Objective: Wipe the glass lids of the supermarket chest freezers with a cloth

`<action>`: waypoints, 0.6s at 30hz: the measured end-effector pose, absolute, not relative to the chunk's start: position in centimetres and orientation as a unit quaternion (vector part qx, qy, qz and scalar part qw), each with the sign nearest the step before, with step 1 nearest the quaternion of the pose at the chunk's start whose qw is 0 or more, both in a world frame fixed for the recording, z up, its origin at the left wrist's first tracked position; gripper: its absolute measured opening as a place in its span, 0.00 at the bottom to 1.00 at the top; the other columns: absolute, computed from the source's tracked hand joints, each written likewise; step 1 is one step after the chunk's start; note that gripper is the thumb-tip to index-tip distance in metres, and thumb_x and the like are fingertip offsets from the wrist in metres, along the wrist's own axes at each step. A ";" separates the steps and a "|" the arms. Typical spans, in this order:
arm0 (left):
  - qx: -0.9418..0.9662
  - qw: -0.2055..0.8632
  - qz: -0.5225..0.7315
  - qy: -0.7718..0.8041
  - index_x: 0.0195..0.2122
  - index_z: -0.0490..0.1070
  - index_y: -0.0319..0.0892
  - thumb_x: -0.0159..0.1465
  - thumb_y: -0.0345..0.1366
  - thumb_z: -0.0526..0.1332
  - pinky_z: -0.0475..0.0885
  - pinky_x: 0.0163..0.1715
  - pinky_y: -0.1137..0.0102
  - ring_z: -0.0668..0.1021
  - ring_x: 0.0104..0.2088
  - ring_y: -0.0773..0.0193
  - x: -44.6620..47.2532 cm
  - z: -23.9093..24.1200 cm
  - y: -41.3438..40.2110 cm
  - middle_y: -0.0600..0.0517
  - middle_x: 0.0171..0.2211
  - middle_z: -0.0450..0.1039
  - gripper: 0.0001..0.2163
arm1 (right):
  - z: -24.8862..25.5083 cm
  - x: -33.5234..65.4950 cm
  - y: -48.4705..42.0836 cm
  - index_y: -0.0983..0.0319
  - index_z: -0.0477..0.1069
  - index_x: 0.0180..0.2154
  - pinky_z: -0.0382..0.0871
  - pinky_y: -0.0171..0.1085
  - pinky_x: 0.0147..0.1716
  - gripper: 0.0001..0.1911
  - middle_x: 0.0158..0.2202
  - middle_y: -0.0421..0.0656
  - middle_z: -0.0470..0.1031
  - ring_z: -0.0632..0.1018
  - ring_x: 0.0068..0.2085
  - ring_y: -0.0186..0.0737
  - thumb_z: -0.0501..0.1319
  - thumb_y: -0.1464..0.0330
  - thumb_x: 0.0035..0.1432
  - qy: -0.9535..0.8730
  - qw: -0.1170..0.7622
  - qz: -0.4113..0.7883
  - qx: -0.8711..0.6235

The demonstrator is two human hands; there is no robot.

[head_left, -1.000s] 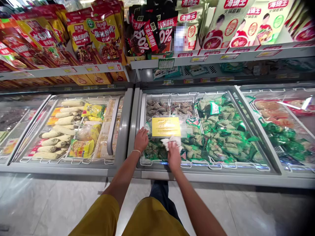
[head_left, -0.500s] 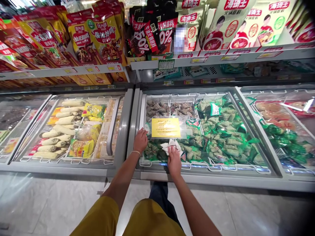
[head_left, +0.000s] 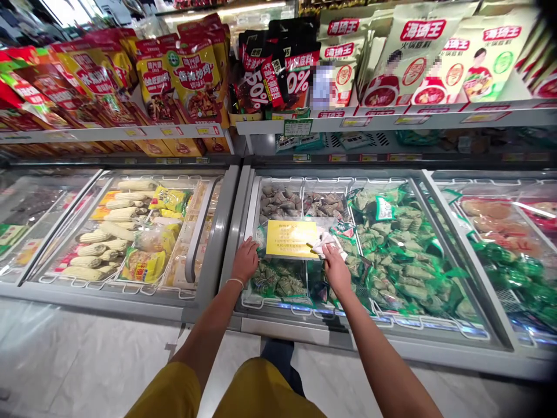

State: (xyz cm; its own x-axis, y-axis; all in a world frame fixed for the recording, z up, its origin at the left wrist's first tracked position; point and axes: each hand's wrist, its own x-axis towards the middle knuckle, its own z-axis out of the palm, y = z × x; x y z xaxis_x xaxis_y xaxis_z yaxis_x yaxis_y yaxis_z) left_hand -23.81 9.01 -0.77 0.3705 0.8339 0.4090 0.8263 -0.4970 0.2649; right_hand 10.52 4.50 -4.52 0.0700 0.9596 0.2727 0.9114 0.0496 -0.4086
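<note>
A white cloth is bunched under the fingers of my right hand, pressed on the glass freezer lid. The cloth touches the right end of a yellow paper notice fixed to the lid. My left hand lies on the lid's left frame with its fingers stretched out, holding nothing. Below the glass, green net bags of leaf-wrapped dumplings fill wire baskets. Darker wrapped dumplings lie at the back left.
To the left, another freezer holds corn cobs and yellow food packets, with a curved door handle. A shelf edge with upright seasoning pouches runs above the freezers. Pale floor tiles lie in front.
My right hand has slid the cloth rightward and away from me over the glass, up to the notice's right end. My left hand stays on the frame. The view has shifted slightly.
</note>
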 end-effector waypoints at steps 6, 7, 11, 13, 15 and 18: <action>0.828 -0.003 0.241 0.507 0.53 0.70 0.41 0.67 0.28 0.49 0.61 0.66 0.52 0.64 0.65 0.54 -23.8 -0.8 9.1 0.45 0.53 0.73 0.17 | -7.5 -0.9 -1.7 0.57 0.55 0.68 0.58 0.55 0.64 0.40 0.67 0.46 0.61 0.59 0.68 0.49 0.51 0.82 0.55 -0.777 0.249 0.097 -0.570; 0.828 -0.004 0.239 0.507 0.53 0.70 0.41 0.66 0.28 0.50 0.61 0.66 0.52 0.64 0.65 0.54 -23.8 -0.7 9.1 0.45 0.53 0.73 0.17 | -7.8 -2.5 -3.0 0.57 0.55 0.67 0.58 0.54 0.64 0.41 0.67 0.45 0.61 0.59 0.68 0.48 0.52 0.83 0.53 -0.808 0.234 0.107 -0.531; 0.830 -0.011 0.223 0.512 0.54 0.70 0.41 0.66 0.28 0.51 0.61 0.65 0.51 0.63 0.66 0.53 -23.6 -0.4 9.0 0.45 0.54 0.73 0.17 | -6.7 -0.2 -2.1 0.55 0.59 0.65 0.59 0.49 0.64 0.39 0.66 0.43 0.63 0.63 0.66 0.43 0.54 0.83 0.54 -0.886 0.173 0.129 -0.411; 0.830 -0.013 0.208 0.517 0.55 0.70 0.41 0.66 0.28 0.51 0.59 0.66 0.50 0.62 0.66 0.51 -23.4 -0.2 8.9 0.45 0.54 0.73 0.18 | -5.0 5.1 1.6 0.56 0.60 0.65 0.60 0.48 0.64 0.36 0.65 0.45 0.64 0.64 0.65 0.43 0.52 0.82 0.57 -0.857 0.174 0.110 -0.473; 0.833 -0.011 0.187 0.520 0.56 0.70 0.42 0.66 0.29 0.51 0.57 0.67 0.49 0.60 0.67 0.51 -23.2 0.0 8.8 0.44 0.55 0.73 0.18 | -3.3 10.4 5.6 0.57 0.59 0.66 0.60 0.50 0.63 0.33 0.66 0.47 0.63 0.62 0.66 0.46 0.51 0.79 0.60 -0.787 0.196 0.083 -0.579; 0.835 0.000 0.159 0.527 0.56 0.70 0.42 0.66 0.29 0.51 0.54 0.68 0.50 0.58 0.68 0.51 -23.0 0.3 8.8 0.44 0.55 0.73 0.19 | -2.4 13.6 8.4 0.57 0.58 0.66 0.59 0.53 0.63 0.32 0.67 0.48 0.61 0.59 0.68 0.49 0.51 0.77 0.62 -0.704 0.224 0.063 -0.671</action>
State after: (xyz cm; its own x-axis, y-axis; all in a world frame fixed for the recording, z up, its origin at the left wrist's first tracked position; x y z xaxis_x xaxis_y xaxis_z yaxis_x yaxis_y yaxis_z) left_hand -22.95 8.76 0.30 0.3932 0.8802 0.2658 0.8800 -0.4440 0.1687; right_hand 13.57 8.42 -2.36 0.0002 0.9730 0.2306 0.9165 0.0921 -0.3893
